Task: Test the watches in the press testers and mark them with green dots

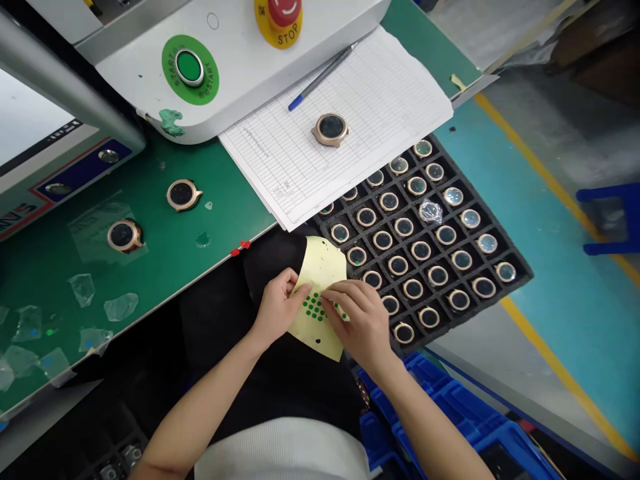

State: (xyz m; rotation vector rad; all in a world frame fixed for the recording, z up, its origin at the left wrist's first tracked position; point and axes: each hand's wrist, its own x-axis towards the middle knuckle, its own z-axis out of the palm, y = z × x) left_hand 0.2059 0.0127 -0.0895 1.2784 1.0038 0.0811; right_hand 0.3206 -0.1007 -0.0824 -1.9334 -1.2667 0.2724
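A yellow backing sheet of green dot stickers lies over my lap, slightly curved. My left hand grips its left edge, with the thumb on top near the dots. Bent over the right part of the sheet is my right hand, its thumb and fingertips drawn together at the green dots. Whatever is between those fingertips is hidden. Just right of the sheet is a black compartment tray of round watch cases, each in its own cell. A few cases at its left side, such as one watch case, carry a green dot.
On the green bench sit two watch cases and scraps of clear film. Printed forms hold a pen and another watch case. Start button and stop button are behind. Blue crates stand below right.
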